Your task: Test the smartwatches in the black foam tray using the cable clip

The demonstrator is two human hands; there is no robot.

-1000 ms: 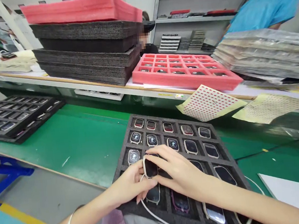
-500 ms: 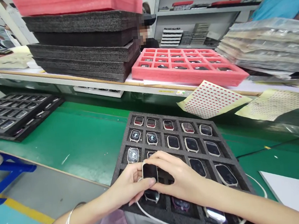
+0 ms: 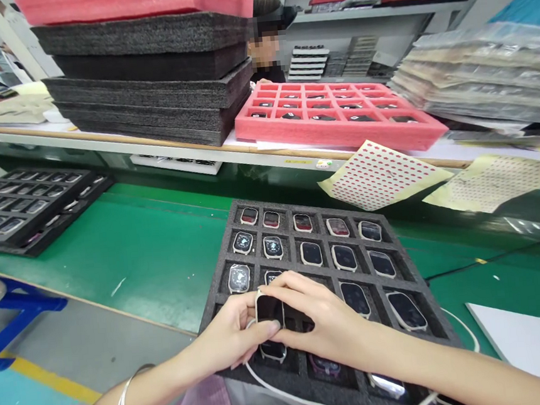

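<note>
Between both hands is a smartwatch (image 3: 268, 308) without a strap, its dark screen facing up. My left hand (image 3: 243, 328) grips it from the left, thumb on the lower screen. Closed on its right side and top edge are the fingers of my right hand (image 3: 322, 317). The watch is over a dark foam tray (image 3: 291, 276) whose compartments hold several more smartwatches. Some of those, such as the lit watch (image 3: 239, 278), show a face; others are dark. A white cable (image 3: 287, 395) runs from beneath my left hand; where it ends there is hidden.
A second watch tray (image 3: 5, 207) lies at the left of the green table (image 3: 161, 250). On the shelf ahead stand stacked black foam (image 3: 146, 81), a pink foam tray (image 3: 339, 124) and plastic trays (image 3: 476, 77). Sticker sheets (image 3: 381, 177) hang over its edge. A person (image 3: 266, 51) is behind.
The view has shifted slightly, and the person behind the shelf shows more. Both hands keep the same hold on the smartwatch.
</note>
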